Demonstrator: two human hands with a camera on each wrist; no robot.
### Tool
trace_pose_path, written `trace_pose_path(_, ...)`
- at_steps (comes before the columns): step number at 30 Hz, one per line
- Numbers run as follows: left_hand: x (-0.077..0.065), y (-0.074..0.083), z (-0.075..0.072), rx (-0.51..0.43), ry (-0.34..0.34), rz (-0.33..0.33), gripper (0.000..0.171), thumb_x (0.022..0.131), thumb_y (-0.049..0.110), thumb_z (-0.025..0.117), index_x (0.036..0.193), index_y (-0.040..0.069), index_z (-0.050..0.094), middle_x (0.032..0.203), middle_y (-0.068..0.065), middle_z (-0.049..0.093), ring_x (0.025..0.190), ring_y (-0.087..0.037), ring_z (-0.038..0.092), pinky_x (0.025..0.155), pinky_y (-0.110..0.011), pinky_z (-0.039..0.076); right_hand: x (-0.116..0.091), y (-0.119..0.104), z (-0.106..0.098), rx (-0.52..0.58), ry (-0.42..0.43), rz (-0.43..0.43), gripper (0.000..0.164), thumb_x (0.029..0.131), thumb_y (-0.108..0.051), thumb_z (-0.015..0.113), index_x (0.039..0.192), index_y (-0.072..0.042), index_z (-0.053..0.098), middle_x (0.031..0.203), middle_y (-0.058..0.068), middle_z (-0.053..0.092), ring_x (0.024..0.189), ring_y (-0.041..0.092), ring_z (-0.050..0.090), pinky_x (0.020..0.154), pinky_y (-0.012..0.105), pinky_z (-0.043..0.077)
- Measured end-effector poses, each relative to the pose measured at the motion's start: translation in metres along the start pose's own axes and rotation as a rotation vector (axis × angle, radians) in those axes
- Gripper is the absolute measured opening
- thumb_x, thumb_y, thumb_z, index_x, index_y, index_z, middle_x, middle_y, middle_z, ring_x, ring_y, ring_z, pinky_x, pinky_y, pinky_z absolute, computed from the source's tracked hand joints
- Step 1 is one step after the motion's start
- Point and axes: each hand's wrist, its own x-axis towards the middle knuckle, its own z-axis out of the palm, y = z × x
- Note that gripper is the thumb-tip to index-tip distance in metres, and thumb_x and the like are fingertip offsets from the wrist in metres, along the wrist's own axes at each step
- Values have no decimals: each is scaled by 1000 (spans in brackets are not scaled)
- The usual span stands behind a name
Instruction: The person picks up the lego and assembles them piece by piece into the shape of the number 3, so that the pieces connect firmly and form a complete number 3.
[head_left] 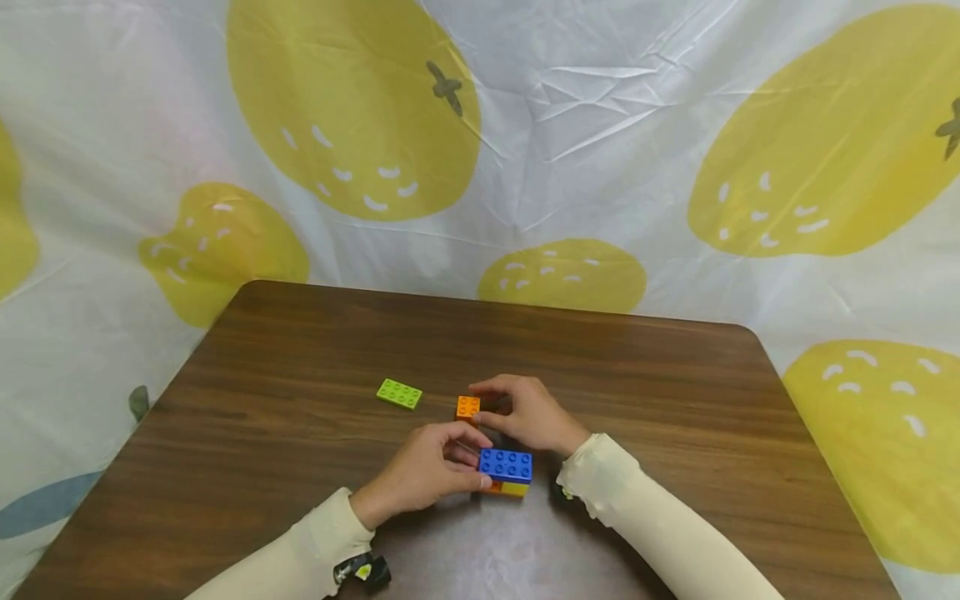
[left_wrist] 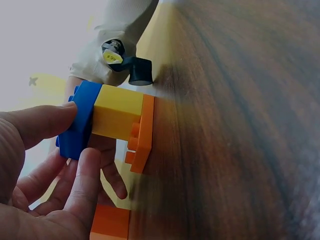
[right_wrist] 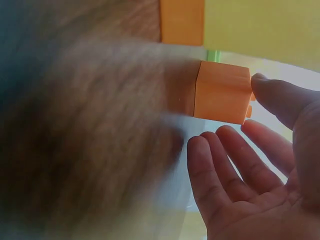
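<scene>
My left hand [head_left: 427, 468] pinches the left end of a blue toy brick [head_left: 506, 462] between thumb and fingers. In the left wrist view, that brick tops a stack with a yellow brick [left_wrist: 118, 111] in the middle and a flat orange brick [left_wrist: 142, 137] at the bottom, its studs partly exposed. Just beyond, a small orange brick [head_left: 468, 407] stands upright on the table. My right hand [head_left: 528, 412] is beside it, thumb tip at its studded top and the other fingers extended and apart from it.
A flat lime-green brick [head_left: 399, 393] lies studs up, left of and beyond the hands. The brown wooden table [head_left: 645, 367] ends at a hanging white cloth [head_left: 570, 158] printed with yellow fruit.
</scene>
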Motion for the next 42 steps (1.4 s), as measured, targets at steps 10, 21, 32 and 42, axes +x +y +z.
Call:
trace_pose_path(10,0,-1,-1,8,-1,0,37,85,19,90,117,8,74,111,-10,77,96,-16,75,82,-27,64,4,3,4,-49,-24,13,41,95,-23,81,132,-9,73,118,5,78,100,13,74,91,34,62)
trace_pose_path(21,-1,-1,-1,-8,-9,-15,38,86,19,89,119,8,74,113,-10,76,98,-17,74,84,-28,64,3,1,2,-1,-25,44,40,95,-20,81,132,-7,72,119,7,78,106,18,75,92,35,64)
trace_pose_path(32,-2,-1,0,-33,-16,-24,38,87,17,88,120,6,73,113,-12,77,99,-18,75,86,-29,64,-1,-4,-6,57,41,33,39,95,-20,81,130,-7,73,122,9,77,111,23,75,92,38,64)
trace_pose_path(42,1,-2,-1,-47,-15,-14,37,87,14,87,121,6,73,114,-11,76,99,-18,75,85,-27,64,-8,-5,-12,144,88,46,38,95,-22,81,129,-8,74,120,7,78,107,21,76,89,37,65)
